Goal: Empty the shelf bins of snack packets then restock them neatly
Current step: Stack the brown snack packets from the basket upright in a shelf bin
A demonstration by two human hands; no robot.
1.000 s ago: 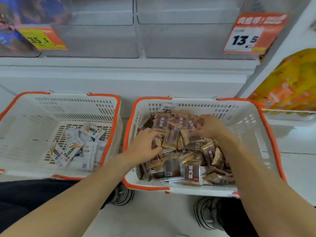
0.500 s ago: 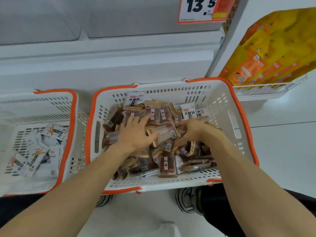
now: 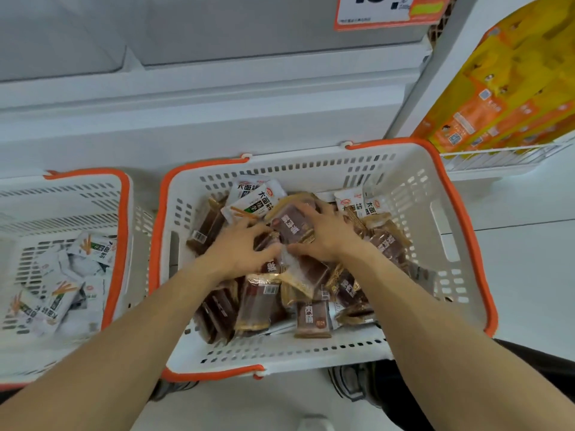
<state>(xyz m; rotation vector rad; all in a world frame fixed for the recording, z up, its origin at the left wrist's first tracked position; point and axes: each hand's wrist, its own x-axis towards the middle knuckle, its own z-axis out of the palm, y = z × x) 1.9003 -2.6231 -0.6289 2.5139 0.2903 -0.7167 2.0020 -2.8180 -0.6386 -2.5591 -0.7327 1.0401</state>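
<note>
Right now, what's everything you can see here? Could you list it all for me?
Right basket: one, white with orange rim, centre of the floor.
Brown snack packets: many, brown and gold, heaped in the right basket.
White packets in the right basket: about four, white with green, along its far side.
Left basket: one, white with orange rim, at the left edge.
White packets in the left basket: several, white with green, loose on its bottom.
Price tag: one, orange and white, top.
Yellow bags: several, yellow-orange, wire rack at right.
Shoes: two, grey, below the right basket.
Left hand: on the brown heap.
Right hand: grips one brown packet.
</note>
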